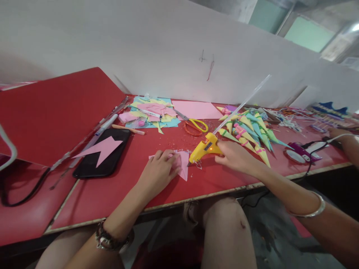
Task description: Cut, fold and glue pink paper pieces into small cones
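Left hand (159,168), fingers bent, holds pointed pink paper (183,169) on the near red surface (134,157); right hand (234,155), at right, grips a yellow glue gun (200,150), nozzle (189,164) at the paper's edge.

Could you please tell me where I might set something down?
Red tabletop between the flat black slab and the bare left hand looks free; multicoloured paper scraps and pastel paper cones crowd the back and right side.

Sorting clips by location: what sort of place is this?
Probably a craft workshop: the right hand holds a yellow glue gun, cut paper lies piled near scissors, and decorated paper cones are heaped on the red tabletop.
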Motion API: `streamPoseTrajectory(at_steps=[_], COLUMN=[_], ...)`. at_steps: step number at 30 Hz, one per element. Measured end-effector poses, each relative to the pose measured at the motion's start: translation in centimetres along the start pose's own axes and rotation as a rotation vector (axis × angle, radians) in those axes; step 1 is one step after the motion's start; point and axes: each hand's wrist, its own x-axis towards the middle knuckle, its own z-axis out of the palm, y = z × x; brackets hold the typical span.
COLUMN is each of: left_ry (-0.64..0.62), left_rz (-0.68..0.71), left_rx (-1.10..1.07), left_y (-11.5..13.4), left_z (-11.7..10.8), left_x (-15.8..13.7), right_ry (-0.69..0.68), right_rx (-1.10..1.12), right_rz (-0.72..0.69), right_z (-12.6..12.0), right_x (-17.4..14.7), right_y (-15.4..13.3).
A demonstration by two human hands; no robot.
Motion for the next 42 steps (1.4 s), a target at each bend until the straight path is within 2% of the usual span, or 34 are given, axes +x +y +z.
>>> streamPoseTrajectory(at_steps=[20,27,34,37,42], left_ry=[-0.013,0.064,0.075,0.098,0.131], left_rz=[-0.017,-0.133,-0.154,-0.145,-0.127], left_rx=[0.025,0.065,0.044,0.034,0.037], left_y=[0.0,0.0,0.0,-0.1,-0.3], left_z=[0.0,0.5,0.3,0.3,0.3], left_x=[0.0,-0.3,-0.1,-0.1,-0.1], right_ry=[0.049,0.056,0.055,0.119,0.331], right_rx=[-0.095,-0.088,-0.093,-0.039,0.137], right_rz=[0.064,0.082,0.108,0.133,0.255], right_z=[0.2,0.4,0.5,0.7,1.1], right_x=[1.7,2.0,2.1,2.1,2.1], right_y=[0.5,0.7,0.6,0.8,2.3])
